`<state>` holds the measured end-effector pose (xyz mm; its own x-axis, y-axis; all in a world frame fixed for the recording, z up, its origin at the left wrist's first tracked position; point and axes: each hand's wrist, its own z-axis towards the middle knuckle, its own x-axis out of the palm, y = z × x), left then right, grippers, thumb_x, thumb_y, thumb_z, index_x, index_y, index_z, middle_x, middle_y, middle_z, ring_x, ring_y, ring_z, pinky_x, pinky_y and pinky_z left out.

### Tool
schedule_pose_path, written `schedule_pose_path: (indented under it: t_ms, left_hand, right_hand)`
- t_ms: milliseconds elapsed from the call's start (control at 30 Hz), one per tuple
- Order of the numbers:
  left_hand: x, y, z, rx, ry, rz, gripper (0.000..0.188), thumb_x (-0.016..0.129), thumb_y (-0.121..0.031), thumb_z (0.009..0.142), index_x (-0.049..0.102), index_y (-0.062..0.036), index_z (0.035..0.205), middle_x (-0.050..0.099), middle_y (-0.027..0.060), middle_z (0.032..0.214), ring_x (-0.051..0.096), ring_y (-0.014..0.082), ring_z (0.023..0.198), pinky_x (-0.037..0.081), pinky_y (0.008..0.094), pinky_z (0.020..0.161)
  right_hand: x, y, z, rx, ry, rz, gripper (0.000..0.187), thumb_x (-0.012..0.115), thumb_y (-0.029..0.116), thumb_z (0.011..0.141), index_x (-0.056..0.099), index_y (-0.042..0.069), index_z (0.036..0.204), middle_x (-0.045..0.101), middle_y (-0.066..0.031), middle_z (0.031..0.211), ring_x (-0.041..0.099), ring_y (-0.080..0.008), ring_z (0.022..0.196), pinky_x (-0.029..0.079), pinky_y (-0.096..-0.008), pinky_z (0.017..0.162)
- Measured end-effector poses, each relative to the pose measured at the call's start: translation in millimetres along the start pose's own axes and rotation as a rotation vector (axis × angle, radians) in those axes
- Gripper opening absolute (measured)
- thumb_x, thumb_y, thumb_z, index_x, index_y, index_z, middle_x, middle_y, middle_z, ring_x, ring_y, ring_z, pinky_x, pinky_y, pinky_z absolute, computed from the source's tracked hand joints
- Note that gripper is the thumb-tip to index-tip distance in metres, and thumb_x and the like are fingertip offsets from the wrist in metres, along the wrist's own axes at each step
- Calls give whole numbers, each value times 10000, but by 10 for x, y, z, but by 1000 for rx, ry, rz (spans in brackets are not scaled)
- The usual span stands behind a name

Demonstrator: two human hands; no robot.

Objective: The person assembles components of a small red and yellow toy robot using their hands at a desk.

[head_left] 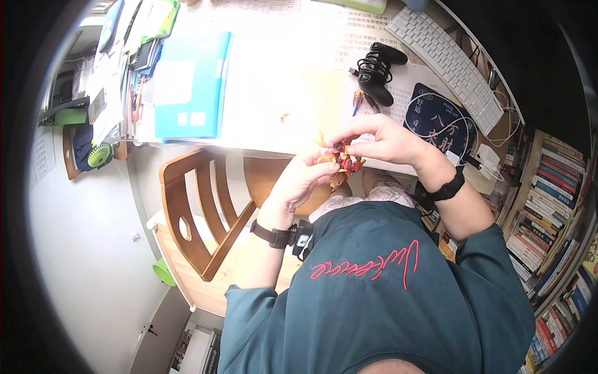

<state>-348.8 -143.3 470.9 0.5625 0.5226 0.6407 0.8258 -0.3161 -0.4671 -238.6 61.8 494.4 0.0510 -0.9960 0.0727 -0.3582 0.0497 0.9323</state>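
Note:
A small red and gold toy figure (351, 164) with jointed-looking parts is held up at the front edge of the desk. My left hand (304, 177) pinches it from the left side, thumb and fingers closed on it. From above and the right, my right hand (385, 142) has its fingertips closed on the figure's upper part. Fingers hide some of the toy, and glare washes out its yellow top. On the desk beyond lies a small orange-brown piece (284, 117), too bright to make out.
A black game controller (375, 71) with its cable wound round it lies beyond my right hand. Farther right are a dark blue mat (440, 118) and a white keyboard (450, 67). A blue folder (192, 87) lies at the left, above a wooden chair (198, 212). Bookshelves (548, 206) stand at right.

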Motion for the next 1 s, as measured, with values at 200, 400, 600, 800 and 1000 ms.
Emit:
schedule_pose_path:
  t_ms: [200, 400, 600, 800, 1000]
  left_hand:
    - [5, -19, 4, 6, -1, 24, 461, 662, -74, 859, 510, 5, 1287, 612, 102, 1186, 615, 171, 1041, 524, 323, 879]
    - [-6, -26, 9, -7, 6, 19, 448, 655, -70, 861, 516, 11, 1279, 621, 103, 1171, 627, 173, 1027, 534, 314, 858]
    - [2, -24, 31, -15, 1, 12, 437, 653, -74, 865, 519, 9, 1273, 623, 105, 1169, 628, 173, 1027, 531, 314, 862]
    - [-3, -24, 20, -19, -12, 1, 434, 653, -80, 866, 520, 1, 1272, 624, 99, 1168, 627, 175, 1027, 530, 314, 858]
    - [29, -34, 38, 28, -33, -18, 338, 676, -118, 860, 566, -28, 1166, 646, 86, 1075, 638, 167, 958, 539, 324, 808]
  right_hand:
    - [-3, 21, 25, 0, -2, -29, 334, 567, -2, 823, 645, 10, 1147, 669, -78, 1062, 601, -140, 1010, 466, -294, 915]
    - [-4, -22, 33, 77, -15, 157, 327, 565, -17, 813, 651, 1, 1128, 673, -72, 1048, 599, -118, 987, 477, -281, 893]
    - [-7, -80, 41, 2, -35, 94, 337, 587, -22, 808, 654, 15, 1137, 658, -78, 1050, 598, -143, 998, 468, -292, 907]
    - [19, -61, 56, -31, -48, 93, 326, 601, -16, 813, 653, 12, 1134, 655, -81, 1051, 599, -151, 999, 467, -296, 909]
    - [4, -42, 74, 52, -48, 134, 307, 598, -6, 829, 639, -15, 1134, 673, -78, 1041, 608, -126, 975, 484, -288, 887]
